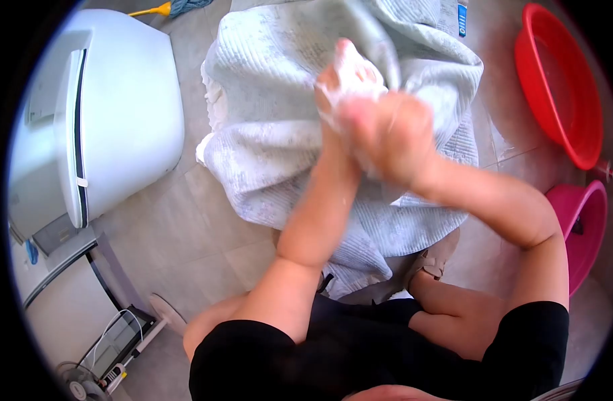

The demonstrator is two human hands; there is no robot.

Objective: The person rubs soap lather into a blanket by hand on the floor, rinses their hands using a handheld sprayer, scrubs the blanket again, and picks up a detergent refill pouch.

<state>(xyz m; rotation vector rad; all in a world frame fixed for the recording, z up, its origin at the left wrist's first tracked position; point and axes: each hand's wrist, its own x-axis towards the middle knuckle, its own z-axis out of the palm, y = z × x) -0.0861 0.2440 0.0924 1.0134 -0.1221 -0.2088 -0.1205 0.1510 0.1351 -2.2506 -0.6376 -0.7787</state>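
Observation:
A pale grey-green quilt with a stitched, ribbed surface lies bunched over the floor in front of me. My left hand is raised above its middle, partly covered by white material that looks like suds. Pressed close against it is my right hand, a fist smeared by motion. Both hands appear closed on a bunched part of the quilt, though the exact grip is hidden. A blurred fold of the fabric rises just beyond my fingers.
At the right stand a red basin and a pink basin. A large white appliance is at the left, with a mop behind it. A blue-handled brush lies at the top. Tiled floor surrounds the quilt.

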